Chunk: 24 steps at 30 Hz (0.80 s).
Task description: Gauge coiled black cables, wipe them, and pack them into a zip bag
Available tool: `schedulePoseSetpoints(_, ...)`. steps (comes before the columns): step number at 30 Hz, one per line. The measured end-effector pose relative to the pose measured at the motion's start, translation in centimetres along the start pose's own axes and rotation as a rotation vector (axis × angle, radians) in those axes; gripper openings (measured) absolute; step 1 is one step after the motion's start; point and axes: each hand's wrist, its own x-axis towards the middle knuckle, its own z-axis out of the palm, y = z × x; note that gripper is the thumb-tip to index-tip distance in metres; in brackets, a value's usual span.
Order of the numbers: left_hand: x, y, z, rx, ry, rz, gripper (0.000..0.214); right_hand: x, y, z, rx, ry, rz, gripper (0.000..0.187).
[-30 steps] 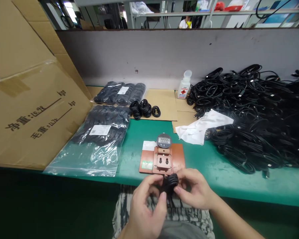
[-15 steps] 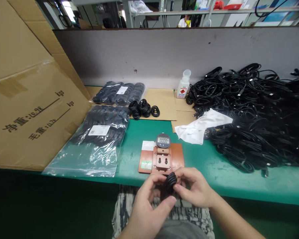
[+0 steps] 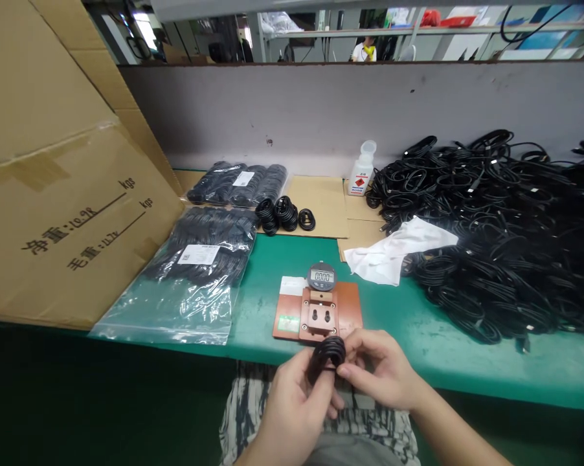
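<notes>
Black cable coil [image 3: 335, 348] turned since earlier, loop opening showing; left hand [image 3: 296, 398] pinching its left side, right hand [image 3: 380, 367] pinching right edge; gauge fixture [image 3: 320, 309] just beyond.

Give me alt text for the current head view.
A left hand holds a coiled black cable, right hand at its edge, in front of a digital gauge on a green bench. Bagged coils lie left, heaped cables right.

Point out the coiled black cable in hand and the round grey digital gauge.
Coiled black cable [image 3: 327, 351]: head view, on the coil's upper loops.
Round grey digital gauge [image 3: 322, 277]: head view, on its display.
</notes>
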Motion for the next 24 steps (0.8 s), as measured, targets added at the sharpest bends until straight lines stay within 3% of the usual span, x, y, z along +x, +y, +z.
schedulePoseSetpoints(6, -0.1, -1.1, 0.1, -0.038, 0.033, -0.04, 0.035, -0.2, 0.4, -0.1, -0.025, 0.014, -0.081, 0.02)
schedulePoseSetpoints(16, -0.1, -1.4, 0.9, -0.298, 0.04, 0.01, 0.042, 0.0, 0.2, -0.2, -0.044, -0.015, -0.06, 0.023)
schedulePoseSetpoints(24, -0.1, -2.3, 1.2, -0.248, 0.115, -0.036, 0.036, 0.1, 0.2, -0.3, -0.029, -0.078, -0.044, 0.032)
